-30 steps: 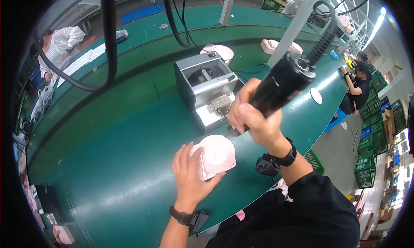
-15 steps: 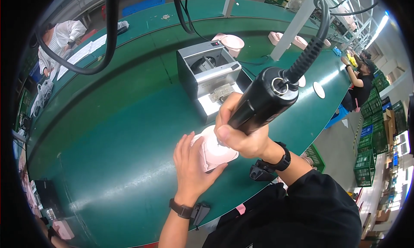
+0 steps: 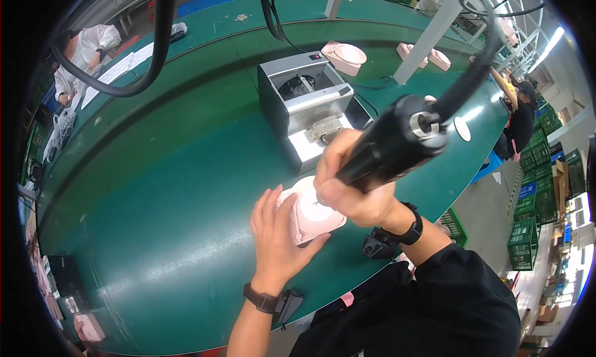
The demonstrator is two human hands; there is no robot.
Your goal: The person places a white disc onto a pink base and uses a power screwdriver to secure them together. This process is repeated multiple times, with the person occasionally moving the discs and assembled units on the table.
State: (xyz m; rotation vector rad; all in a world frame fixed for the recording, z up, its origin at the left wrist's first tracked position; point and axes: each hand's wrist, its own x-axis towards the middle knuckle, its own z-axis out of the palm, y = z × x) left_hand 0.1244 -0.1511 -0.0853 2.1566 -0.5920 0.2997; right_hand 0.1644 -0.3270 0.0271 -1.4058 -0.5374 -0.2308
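My right hand (image 3: 352, 199) is wrapped round a black corded electric screwdriver (image 3: 388, 149), which is smeared by motion. Its lower end points down at a pale pink rounded plastic housing (image 3: 299, 228) with a brightly lit round face. Whether the bit touches the housing is hard to see, as my fingers cover part of it. From the left side, my left hand (image 3: 272, 236) steadies the housing on the green table, with fingers on its far edge and thumb on its near edge. Just beyond my right hand stands a grey and black screw feeder (image 3: 304, 99).
Pink housings (image 3: 344, 58) lie behind the feeder, and a pale oval piece (image 3: 462, 129) lies to the right. A grey post (image 3: 428, 37) rises from the table (image 3: 186, 202). Thick black cable (image 3: 162, 40) hangs at upper left. Co-workers sit at both sides; green crates (image 3: 524, 236) line the right.
The screwdriver's top has swung a little to the right, its cord with it. My left hand keeps its hold on the housing. At far right a co-worker's arm has moved up.
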